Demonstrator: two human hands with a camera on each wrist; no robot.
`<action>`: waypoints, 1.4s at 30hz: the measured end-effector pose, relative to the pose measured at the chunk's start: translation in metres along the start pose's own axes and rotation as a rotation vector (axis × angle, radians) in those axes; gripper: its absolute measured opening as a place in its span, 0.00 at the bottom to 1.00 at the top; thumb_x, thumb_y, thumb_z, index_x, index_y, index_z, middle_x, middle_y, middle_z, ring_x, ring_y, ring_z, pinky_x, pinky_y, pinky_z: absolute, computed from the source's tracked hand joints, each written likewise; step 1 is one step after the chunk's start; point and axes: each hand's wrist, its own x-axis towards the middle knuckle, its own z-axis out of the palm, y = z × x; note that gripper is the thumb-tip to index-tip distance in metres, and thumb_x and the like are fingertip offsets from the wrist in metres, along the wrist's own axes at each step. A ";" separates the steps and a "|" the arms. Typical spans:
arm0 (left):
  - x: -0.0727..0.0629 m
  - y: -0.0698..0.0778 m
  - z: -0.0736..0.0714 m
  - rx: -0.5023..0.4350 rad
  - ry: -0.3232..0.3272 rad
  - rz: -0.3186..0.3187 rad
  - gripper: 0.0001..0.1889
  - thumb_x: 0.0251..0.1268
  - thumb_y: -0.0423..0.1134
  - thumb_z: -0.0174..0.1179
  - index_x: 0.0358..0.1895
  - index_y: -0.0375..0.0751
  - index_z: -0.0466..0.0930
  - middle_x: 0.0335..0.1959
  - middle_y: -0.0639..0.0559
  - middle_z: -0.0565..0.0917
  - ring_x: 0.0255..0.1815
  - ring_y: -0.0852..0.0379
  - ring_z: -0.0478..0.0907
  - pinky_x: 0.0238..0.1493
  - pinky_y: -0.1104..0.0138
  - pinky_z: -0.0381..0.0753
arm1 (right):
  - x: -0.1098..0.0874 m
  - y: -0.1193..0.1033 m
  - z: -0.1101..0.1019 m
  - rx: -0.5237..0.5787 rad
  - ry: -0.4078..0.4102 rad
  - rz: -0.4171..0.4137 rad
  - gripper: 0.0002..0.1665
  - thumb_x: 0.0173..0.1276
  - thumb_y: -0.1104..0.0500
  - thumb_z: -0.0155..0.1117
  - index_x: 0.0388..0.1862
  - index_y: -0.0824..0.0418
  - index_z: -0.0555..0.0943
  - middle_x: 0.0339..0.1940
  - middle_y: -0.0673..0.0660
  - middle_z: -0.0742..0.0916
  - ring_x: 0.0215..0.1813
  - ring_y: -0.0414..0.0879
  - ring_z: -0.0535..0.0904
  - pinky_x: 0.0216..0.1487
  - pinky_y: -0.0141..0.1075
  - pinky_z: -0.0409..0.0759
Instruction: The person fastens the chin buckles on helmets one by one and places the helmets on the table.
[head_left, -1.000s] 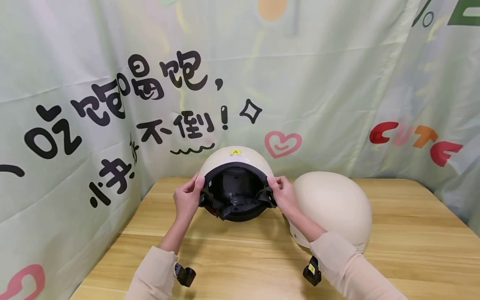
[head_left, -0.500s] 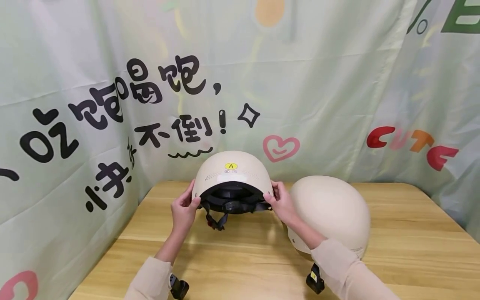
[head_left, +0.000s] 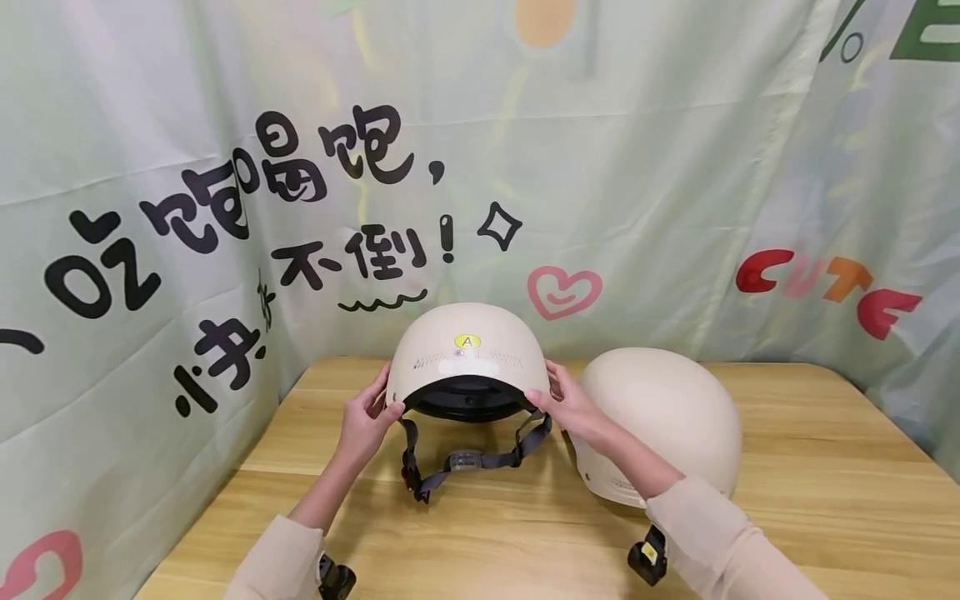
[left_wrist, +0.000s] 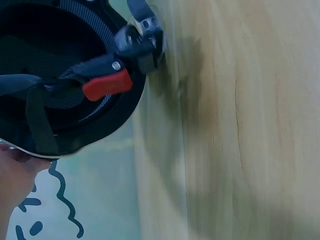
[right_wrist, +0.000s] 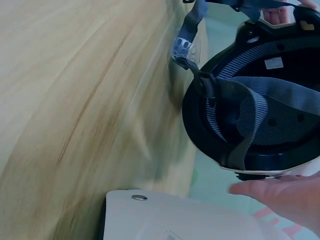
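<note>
A cream half helmet [head_left: 435, 346] is held above the table between both hands, its yellow "A" sticker facing me. My left hand [head_left: 366, 421] grips its left side, thumb on the front near the rim. On the opposite side my right hand [head_left: 573, 408] grips the shell the same way. From the helmet hangs a dark chin strap [head_left: 495, 460], buckled in a loop. In the left wrist view, a red buckle tab [left_wrist: 107, 85] shows on the strap. The black lining [right_wrist: 285, 125] is visible from below in the right wrist view.
A second cream helmet [head_left: 660, 425] sits on the wooden table [head_left: 825, 467], right beside my right forearm. Behind the table hangs a printed curtain [head_left: 637, 192]. Small black cameras [head_left: 647, 557] are strapped at both wrists.
The held helmet has tilted from showing its black inside to showing its outer shell and sticker. Its chin strap has swung down below the rim. Both hands keep their grip.
</note>
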 end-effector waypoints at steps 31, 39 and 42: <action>-0.018 0.026 -0.007 0.314 -0.213 -0.262 0.43 0.60 0.49 0.56 0.75 0.46 0.42 0.74 0.37 0.49 0.67 0.35 0.62 0.50 0.60 0.79 | -0.020 0.025 0.024 0.109 0.033 -0.112 0.61 0.52 0.46 0.72 0.75 0.56 0.45 0.72 0.67 0.61 0.68 0.65 0.61 0.59 0.52 0.73; -0.027 0.011 -0.006 0.278 -0.226 -0.173 0.50 0.53 0.51 0.62 0.75 0.46 0.40 0.74 0.35 0.47 0.67 0.30 0.59 0.55 0.50 0.76 | -0.026 0.042 0.030 0.181 0.018 -0.224 0.64 0.49 0.50 0.75 0.75 0.55 0.43 0.73 0.67 0.56 0.68 0.66 0.59 0.55 0.42 0.78; -0.034 0.003 -0.006 0.240 -0.206 -0.137 0.50 0.53 0.48 0.64 0.74 0.45 0.41 0.74 0.36 0.49 0.66 0.31 0.61 0.56 0.53 0.75 | -0.028 0.045 0.032 0.164 0.020 -0.239 0.65 0.47 0.51 0.77 0.75 0.55 0.44 0.72 0.67 0.57 0.67 0.65 0.60 0.56 0.40 0.77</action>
